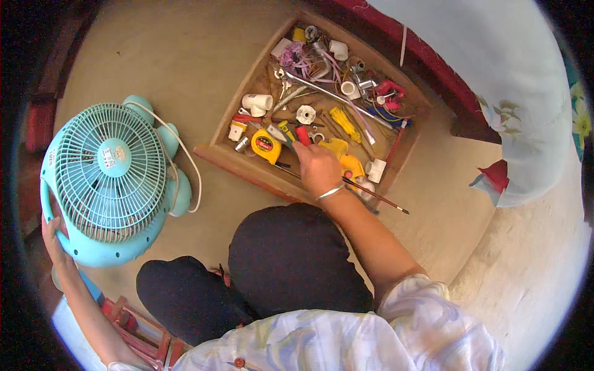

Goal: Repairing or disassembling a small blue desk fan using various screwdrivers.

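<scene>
My left hand (54, 242) is wrapped round the handle at the rim of a light-blue fan (110, 164), which lies on the floor with its grille facing up. To the right, my right hand (320, 168) reaches into a wooden drawer (238, 162) full of odds and ends. Its fingers are closed, and what they grip, if anything, is hidden. Close to the fingertips are a red handle (302, 135), a yellow tape measure (266, 146) and yellow plastic pieces (351, 166). A thin brush (387, 203) sticks out past the wrist, over the drawer's near edge.
White pipe fittings (257, 102), a long metal rod (334, 96) and purple ribbon (291, 55) lie in the drawer. The fan's white cord (197, 167) loops on the floor (167, 55). A pale cloth (482, 68) hangs at right. Red wooden slats (139, 337) stand at lower left.
</scene>
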`<act>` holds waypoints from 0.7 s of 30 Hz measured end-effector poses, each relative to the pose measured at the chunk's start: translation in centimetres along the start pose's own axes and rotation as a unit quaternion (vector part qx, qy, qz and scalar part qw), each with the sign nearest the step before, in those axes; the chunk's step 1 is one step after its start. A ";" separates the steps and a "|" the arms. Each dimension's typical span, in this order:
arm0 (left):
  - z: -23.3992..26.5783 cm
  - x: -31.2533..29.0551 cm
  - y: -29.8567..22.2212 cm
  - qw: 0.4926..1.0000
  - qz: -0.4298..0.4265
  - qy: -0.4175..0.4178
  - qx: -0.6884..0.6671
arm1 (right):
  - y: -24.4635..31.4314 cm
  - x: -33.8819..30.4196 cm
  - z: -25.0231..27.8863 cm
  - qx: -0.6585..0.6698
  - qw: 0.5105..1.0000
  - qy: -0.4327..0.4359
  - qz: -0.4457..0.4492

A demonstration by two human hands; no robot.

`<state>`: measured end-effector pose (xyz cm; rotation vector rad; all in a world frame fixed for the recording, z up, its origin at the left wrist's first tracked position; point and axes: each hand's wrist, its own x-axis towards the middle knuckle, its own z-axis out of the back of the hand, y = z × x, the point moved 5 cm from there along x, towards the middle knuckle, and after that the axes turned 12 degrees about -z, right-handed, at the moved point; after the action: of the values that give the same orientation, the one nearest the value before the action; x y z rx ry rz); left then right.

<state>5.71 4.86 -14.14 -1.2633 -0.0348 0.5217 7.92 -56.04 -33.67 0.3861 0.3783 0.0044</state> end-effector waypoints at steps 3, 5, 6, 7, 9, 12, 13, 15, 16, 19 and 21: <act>-0.6 0.4 -0.1 1.000 0.006 -0.017 0.013 | 0.4 -0.3 -0.6 0.086 0.995 -0.039 0.039; -1.8 0.0 -0.4 0.999 -0.013 -0.032 0.007 | 0.1 -0.4 -0.8 0.081 0.996 -0.030 0.031; -2.4 -0.1 -0.4 1.000 -0.003 -0.014 -0.010 | -0.1 -0.4 -0.9 0.077 0.997 -0.022 0.023; -2.8 -0.2 -0.5 1.000 0.006 0.003 -0.025 | -0.3 -0.4 -0.8 0.076 0.997 -0.022 0.023; -3.2 -0.2 -0.7 1.000 0.006 0.017 -0.025 | -1.0 -0.2 0.4 0.124 0.989 -0.067 0.034; -2.4 -0.5 -1.7 1.000 -0.004 0.020 0.002 | -4.0 0.7 2.7 0.102 0.988 -0.108 -0.048; -2.1 -0.4 -1.7 1.000 -0.014 0.017 0.012 | -6.4 1.1 3.0 0.102 0.983 -0.105 -0.111; -2.7 -0.3 -1.4 0.999 -0.037 0.006 0.005 | -10.7 1.6 2.9 -0.020 0.972 0.050 -0.227; -3.1 -0.2 -0.8 0.998 -0.060 -0.002 -0.008 | -13.6 1.3 2.2 -0.093 0.958 0.102 -0.252; -0.9 0.2 1.2 1.000 0.005 0.007 0.016 | -18.0 0.3 -0.5 -0.173 0.939 0.141 -0.261; -0.7 0.3 1.3 1.000 -0.015 0.005 0.010 | -18.3 0.3 -0.6 -0.181 0.944 0.129 -0.244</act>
<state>5.76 4.62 -15.64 -1.2452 -0.0395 0.4882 6.73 -72.81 -40.99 -0.0825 0.7129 -0.3583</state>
